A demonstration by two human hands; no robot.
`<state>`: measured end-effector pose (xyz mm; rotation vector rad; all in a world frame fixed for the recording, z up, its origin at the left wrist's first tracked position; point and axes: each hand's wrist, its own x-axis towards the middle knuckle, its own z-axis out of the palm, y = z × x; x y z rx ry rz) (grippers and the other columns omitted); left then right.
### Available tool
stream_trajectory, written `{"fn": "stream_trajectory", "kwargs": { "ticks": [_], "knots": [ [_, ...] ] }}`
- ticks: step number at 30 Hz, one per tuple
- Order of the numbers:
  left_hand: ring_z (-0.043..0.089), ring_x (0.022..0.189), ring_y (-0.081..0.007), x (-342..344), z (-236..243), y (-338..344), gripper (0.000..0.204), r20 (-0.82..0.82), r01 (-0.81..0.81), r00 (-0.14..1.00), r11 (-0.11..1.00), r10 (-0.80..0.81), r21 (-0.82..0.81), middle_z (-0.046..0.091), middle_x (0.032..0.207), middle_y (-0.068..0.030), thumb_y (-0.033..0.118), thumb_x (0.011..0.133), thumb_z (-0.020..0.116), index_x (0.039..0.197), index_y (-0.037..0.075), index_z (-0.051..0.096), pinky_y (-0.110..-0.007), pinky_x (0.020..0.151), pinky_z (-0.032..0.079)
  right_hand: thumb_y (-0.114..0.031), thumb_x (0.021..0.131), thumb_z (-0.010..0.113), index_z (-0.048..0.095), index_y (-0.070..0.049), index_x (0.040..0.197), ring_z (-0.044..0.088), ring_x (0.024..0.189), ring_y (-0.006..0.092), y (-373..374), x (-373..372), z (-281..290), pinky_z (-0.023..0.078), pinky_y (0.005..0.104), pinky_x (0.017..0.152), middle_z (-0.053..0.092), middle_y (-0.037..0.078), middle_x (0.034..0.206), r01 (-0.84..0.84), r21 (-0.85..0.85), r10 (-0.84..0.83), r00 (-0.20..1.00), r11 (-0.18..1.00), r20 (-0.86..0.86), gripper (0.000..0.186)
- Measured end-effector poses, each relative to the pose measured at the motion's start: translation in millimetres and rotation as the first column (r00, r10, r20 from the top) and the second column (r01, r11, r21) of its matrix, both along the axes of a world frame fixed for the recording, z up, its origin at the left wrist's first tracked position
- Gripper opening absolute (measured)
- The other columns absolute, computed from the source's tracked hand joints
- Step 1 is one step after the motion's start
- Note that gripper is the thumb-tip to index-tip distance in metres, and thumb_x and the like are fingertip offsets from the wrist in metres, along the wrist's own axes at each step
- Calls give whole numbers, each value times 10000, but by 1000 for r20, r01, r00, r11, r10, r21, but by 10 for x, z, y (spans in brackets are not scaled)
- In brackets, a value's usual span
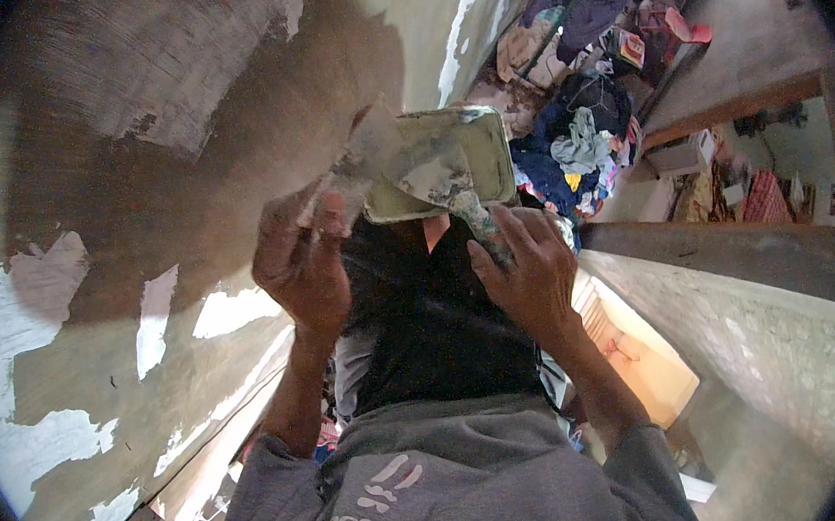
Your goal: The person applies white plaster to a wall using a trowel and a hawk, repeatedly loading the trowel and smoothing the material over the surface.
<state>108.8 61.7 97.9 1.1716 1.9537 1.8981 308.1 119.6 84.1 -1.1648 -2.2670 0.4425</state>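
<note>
My left hand (305, 256), slightly smeared by motion, is closed round a putty knife. Its broad, dirty blade (373, 147) reaches over the left edge of a shallow, rectangular greenish tray (496, 152). In my right hand (528, 260) is a second putty knife (468, 205), gripped by its stained handle. That knife's blade, smeared with greyish paste, lies over the inside of the tray and points toward the left one. The two blades are close together; whether they touch I cannot tell. What supports the tray is mostly hidden.
A brownish wall (162, 215) with white patches fills the left side. Clothes (582, 144) are heaped at the far right, close to the tray. A wood-framed mirror (750, 168) stands on the right, above a pale wall (746, 329).
</note>
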Motion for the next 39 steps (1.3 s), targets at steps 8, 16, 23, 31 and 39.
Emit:
{"fn": "stream_trajectory", "kwargs": {
  "ticks": [8, 16, 23, 31, 39],
  "knots": [
    [590, 813, -138, 337, -39, 102, 315, 761, 205, 619, 975, -195, 83, 590, 945, -56, 99, 856, 614, 1130, -4, 497, -286, 704, 513, -200, 839, 656, 593, 25, 1061, 566, 833, 137, -330, -169, 335, 468, 240, 717, 607, 84, 930, -169, -571, -117, 895, 804, -430, 322],
    [587, 866, -122, 566, 149, 54, 178, 844, 323, 479, 942, -243, 89, 606, 938, -58, 99, 873, 589, 1018, 16, 526, -254, 748, 491, -140, 860, 618, 623, -40, 1022, 565, 790, 96, -348, -293, 222, 466, 251, 706, 627, 28, 928, -340, -780, -526, 590, 526, -612, 191],
    [538, 808, -99, 575, 37, 37, 163, 705, 357, 689, 925, -169, -128, 584, 858, -37, 160, 887, 587, 950, 16, 542, -260, 736, 448, -115, 855, 617, 614, -61, 993, 603, 800, 128, -277, -268, 152, 501, 272, 692, 631, 36, 942, -401, -707, -612, 355, 583, -706, 148],
    [516, 810, -155, -293, -724, 183, 439, 324, 150, 946, 884, 2, -442, 595, 893, -106, 381, 923, 483, 1032, -35, 571, -287, 751, 429, -82, 862, 572, 609, -38, 989, 601, 826, 186, 146, 286, 100, 532, 322, 735, 597, 80, 944, -166, -683, -538, 496, 711, -681, 139],
    [599, 918, -237, -343, -557, 341, 649, 433, 324, 901, 720, -36, -614, 641, 937, -176, 540, 913, 364, 1123, -35, 576, -357, 814, 441, -101, 868, 545, 582, -13, 1038, 584, 830, 160, 711, 409, -816, 469, 292, 778, 611, 38, 915, 42, -508, -331, 804, 860, -494, 194]
  ]
}}
